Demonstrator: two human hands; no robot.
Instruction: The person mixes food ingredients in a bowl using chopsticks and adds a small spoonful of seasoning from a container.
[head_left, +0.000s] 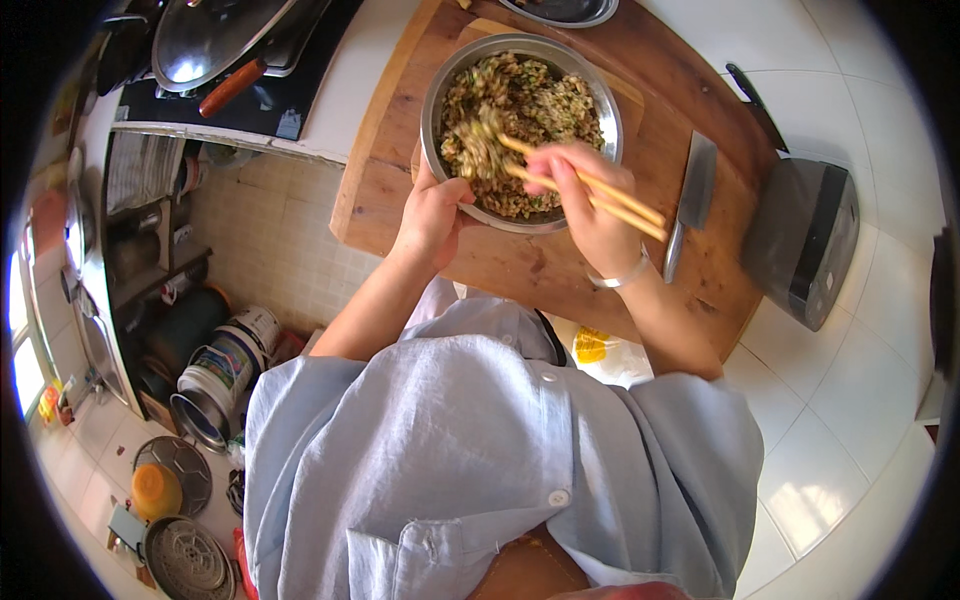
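Note:
A round stainless steel bowl (430, 124) holds a chopped filling (574, 105) flecked with green and brown. My left hand (436, 214) grips the bowl's near left rim, thumb over the edge. In my right hand (581, 195) is a pair of wooden chopsticks (626, 210), their tips down in the filling at the bowl's left side. A clump around the tips is blurred, as is part of the hand. Under the bowl lies a wooden cutting board (630, 101) on a larger wooden tabletop (517, 259).
To the right lies a cleaver (697, 180), beyond it a black knife (757, 109) and a dark grey appliance (799, 240). Another metal dish (562, 11) sits at the far edge. On the left, a lidded pan (214, 37) with a wooden handle (232, 88) stands on a black cooktop (289, 105).

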